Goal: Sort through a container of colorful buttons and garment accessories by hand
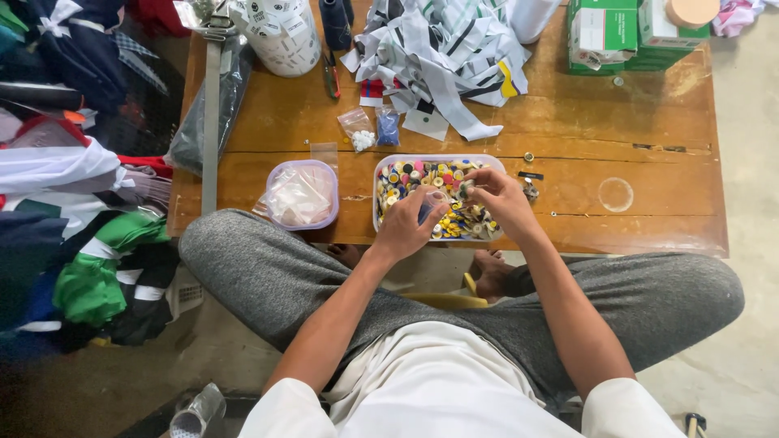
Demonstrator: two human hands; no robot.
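A clear rectangular tub (497, 166) full of several coloured buttons (422, 174) sits at the near edge of a low wooden table (568, 138). My left hand (408, 229) is over the tub's near side, pinching a small clear plastic bag (432, 199). My right hand (495, 197) hovers just right of it, fingertips closed on a small pale button (466, 188) next to the bag's mouth. My legs are crossed in front of the table.
A lilac-rimmed tub of small bags (302, 195) stands left of the button tub. Two filled little bags (372, 130), a heap of striped fabric strips (442, 49), green boxes (625, 32), a white thread cone (284, 36) and folded clothes (73, 203) at left surround the workspace.
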